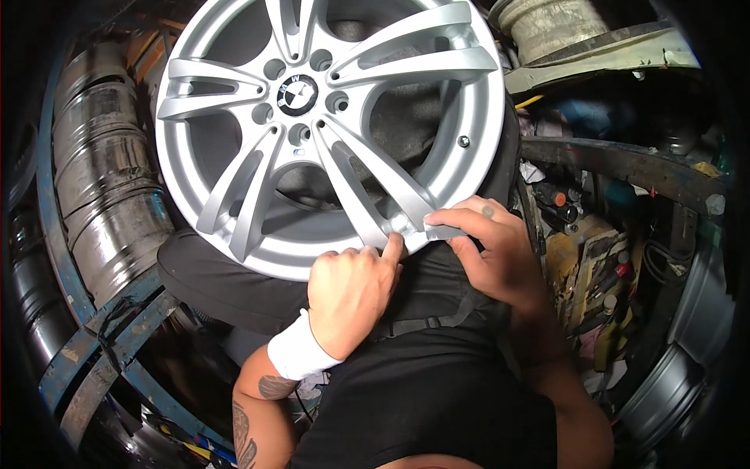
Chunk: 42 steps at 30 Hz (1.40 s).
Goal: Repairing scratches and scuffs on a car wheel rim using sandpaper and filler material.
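Observation:
A silver alloy wheel (308,148) with split double spokes and a round centre badge rests face up across my lap. My left hand (351,289) grips its near edge, fingers curled at the rim and the index finger stretched onto the foot of a spoke. In my right hand (492,250), a small grey folded piece (447,232), which looks like sandpaper, is pinched between thumb and fingers. It touches the rim close to the end of the near right spoke. The undersides of both hands' fingers are partly hidden.
Stacked metal wheels (109,172) stand on a blue metal rack (70,266) to the left. On the right are a cluttered shelf of tools and bottles (594,289), a dark metal beam (625,160) and more wheels (664,391). Another wheel (551,27) sits at the far right.

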{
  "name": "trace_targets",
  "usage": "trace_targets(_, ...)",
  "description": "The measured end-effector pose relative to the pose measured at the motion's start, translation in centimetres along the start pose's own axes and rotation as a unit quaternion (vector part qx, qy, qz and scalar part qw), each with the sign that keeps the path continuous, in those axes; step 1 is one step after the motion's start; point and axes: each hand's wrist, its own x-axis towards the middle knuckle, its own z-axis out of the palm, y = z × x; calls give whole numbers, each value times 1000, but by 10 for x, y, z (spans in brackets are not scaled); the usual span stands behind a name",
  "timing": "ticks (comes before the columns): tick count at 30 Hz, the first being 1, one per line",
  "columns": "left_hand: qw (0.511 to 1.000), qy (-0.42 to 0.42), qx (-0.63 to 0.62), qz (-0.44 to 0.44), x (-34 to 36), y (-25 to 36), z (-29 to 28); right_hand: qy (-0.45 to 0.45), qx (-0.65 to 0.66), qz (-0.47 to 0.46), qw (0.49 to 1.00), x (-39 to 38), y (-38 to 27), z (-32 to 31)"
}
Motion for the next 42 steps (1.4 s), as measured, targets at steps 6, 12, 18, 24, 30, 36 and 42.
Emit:
trace_targets(6,998,-30,-37,36,4,-20,-8,-18,-37,39,998,-5,-2,16)
trace_targets(12,960,6,-275,54,1,-84,-43,-52,-60,81,994,-2,-8,35)
trace_targets(18,938,64,-336,-51,3,-129,-47,-59,-186,61,979,4,-19,57)
trace_targets(24,921,117,-370,-45,-16,-139,-31,-139,-144,160,967,21,-36,48)
trace_targets(30,919,118,-375,-31,-23,-142,-33,-131,-224,151,954,16,-48,64)
trace_targets(36,935,93,-341,-15,-25,-136,-32,-130,-293,143,936,13,-45,69)
trace_targets(42,936,73,-344,-8,-23,-130,-32,-54,-220,65,972,13,-47,53)
